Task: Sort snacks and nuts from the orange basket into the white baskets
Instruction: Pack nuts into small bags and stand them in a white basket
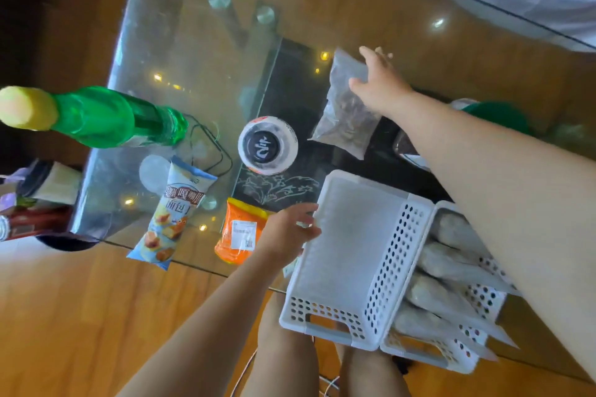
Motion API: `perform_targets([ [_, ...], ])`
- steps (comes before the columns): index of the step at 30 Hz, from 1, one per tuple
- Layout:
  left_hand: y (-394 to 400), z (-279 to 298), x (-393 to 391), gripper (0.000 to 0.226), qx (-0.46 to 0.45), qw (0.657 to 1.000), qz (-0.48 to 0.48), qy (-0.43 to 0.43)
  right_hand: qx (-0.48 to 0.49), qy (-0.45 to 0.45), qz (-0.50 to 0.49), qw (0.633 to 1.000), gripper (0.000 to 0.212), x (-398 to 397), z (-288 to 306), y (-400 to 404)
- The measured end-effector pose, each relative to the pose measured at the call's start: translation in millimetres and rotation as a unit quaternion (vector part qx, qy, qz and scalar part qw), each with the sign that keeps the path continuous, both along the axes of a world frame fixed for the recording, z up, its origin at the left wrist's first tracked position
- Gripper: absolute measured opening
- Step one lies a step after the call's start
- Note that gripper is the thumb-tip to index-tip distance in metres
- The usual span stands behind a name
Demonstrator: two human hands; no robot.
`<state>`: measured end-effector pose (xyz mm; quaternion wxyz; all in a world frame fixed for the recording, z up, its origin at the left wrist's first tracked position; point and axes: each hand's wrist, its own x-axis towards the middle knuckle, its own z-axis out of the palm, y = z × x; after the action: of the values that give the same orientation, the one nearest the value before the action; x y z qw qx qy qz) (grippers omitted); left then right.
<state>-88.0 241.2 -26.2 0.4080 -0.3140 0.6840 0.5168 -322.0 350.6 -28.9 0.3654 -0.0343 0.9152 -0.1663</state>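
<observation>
Two white baskets: they stand side by side at the near edge of the glass table [193, 26], touching along their long walls.
Left white basket [354, 251]: it has nothing inside; its bottom shows plain and its side walls have round holes.
Right white basket [477, 354]: it holds several long grey-white packets [445, 296], lying one beside the other; the right forearm hides part of it.
Left hand [287, 232]: it rests on the left rim of the left white basket, with the fingers curled over the edge, so it holds this rim.
Right hand [377, 80]: it is stretched far over the table and pinches the upper edge of a clear bag [345, 106].
Clear bag: it contains dark small pieces, maybe nuts or seeds, I cannot tell which; its lower end is near the table surface, beyond the left white basket.
Orange packet [238, 232]: it lies at the table's near edge, just beside the left hand, with a white label on it.
Blue bread packet [171, 213]: it lies left of the orange packet, with printed characters and pictures of toast.
Round jar [267, 145]: it stands in the middle of the table, seen from above, with a dark lid.
Green bottle [106, 116]: it stands at the left side, with a yellow cap [25, 108].
Green round object [496, 116]: it is partly hidden behind the right forearm.
Floor [80, 316]: it is of wood, seen under and around the glass.
</observation>
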Motion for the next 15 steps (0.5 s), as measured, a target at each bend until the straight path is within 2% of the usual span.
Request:
perform_targets([
  [3, 1, -1, 2, 0.042, -0.015, 0.999, -0.028, 0.020, 0.037, -0.050, 0.022, 0.998, 0.055, -2, -2, 4],
  [7, 3, 3, 1, 0.042, -0.033, 0.998, -0.043, 0.031, -0.010, 0.003, -0.028, 1.000, 0.040, -4, 4, 3],
  [10, 6, 8, 0, 0.040, -0.047, 0.996, -0.064, 0.031, -0.023, 0.014, 0.003, 1.000, 0.016, 9, 18, 7],
  [15, 19, 21, -1, 0.034, -0.108, 0.989, -0.098, 0.036, -0.096, 0.044, 0.000, 0.994, 0.015, 55, 63, 27],
])
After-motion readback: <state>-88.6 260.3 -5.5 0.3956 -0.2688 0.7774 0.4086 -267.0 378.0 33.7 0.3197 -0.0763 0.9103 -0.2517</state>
